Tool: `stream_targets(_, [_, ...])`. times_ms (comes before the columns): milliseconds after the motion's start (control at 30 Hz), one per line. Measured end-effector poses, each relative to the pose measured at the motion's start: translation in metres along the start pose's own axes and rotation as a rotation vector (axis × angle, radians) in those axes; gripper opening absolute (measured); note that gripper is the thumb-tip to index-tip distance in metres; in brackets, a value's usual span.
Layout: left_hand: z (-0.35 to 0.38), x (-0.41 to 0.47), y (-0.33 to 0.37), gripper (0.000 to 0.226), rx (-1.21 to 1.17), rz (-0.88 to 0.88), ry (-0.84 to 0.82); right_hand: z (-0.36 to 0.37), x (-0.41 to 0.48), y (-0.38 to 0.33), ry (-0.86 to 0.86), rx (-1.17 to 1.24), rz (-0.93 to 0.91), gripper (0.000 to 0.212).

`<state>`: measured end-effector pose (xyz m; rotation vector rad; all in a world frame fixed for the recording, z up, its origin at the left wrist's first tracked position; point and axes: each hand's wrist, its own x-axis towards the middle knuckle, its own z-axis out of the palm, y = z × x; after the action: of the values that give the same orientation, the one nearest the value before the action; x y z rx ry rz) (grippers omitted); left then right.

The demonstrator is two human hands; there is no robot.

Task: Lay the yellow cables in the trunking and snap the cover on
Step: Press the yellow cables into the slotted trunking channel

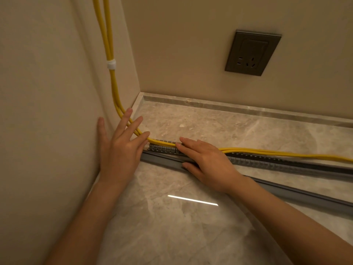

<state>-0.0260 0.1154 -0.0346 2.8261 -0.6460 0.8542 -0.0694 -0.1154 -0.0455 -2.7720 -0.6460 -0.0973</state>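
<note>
Two yellow cables (286, 153) run down the left wall, bound by a white tie (111, 64), bend at the floor corner and lie along the top of the grey slotted trunking (267, 162). The grey cover strip (298, 194) lies on the floor just in front of the trunking. My left hand (120, 148) is spread flat, fingers apart, its fingertips on the cables at the bend. My right hand (208, 161) lies flat over the trunking near its left end, fingertips pressing the cables there, thumb on the cover strip.
A dark wall socket (252, 52) sits on the back wall at upper right. Marble skirting (229, 107) runs along that wall. The polished marble floor (181, 226) reflects a light streak. The left wall stands close beside my left hand.
</note>
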Motion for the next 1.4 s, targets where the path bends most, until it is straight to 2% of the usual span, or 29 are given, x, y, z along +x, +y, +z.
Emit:
stream_targets(233, [0.004, 0.002, 0.014, 0.017, 0.066, -0.023, -0.047, 0.004, 0.000, -0.005, -0.005, -0.029, 0.039, 0.051])
stream_targets(433, [0.004, -0.008, 0.011, 0.033, 0.190, 0.018, -0.073, 0.004, -0.002, -0.007, -0.021, -0.024, 0.058, 0.056])
stream_targets(567, [0.002, -0.005, 0.006, 0.035, 0.212, -0.010, -0.078, 0.002, -0.003, -0.006, -0.041, -0.012, 0.057, 0.057])
stream_targets(867, [0.000, 0.000, 0.006, 0.038, 0.209, -0.069, -0.075, -0.006, -0.002, -0.004, -0.070, -0.064, 0.069, 0.057])
stream_targets(1133, [-0.001, 0.001, 0.019, 0.029, 0.199, -0.098, -0.165, -0.007, -0.005, 0.001, -0.040, -0.022, 0.129, 0.049])
stream_targets(1400, [-0.007, 0.000, 0.038, 0.037, 0.154, -0.202, -0.237, 0.003, -0.013, -0.002, 0.003, -0.052, 0.091, 0.055])
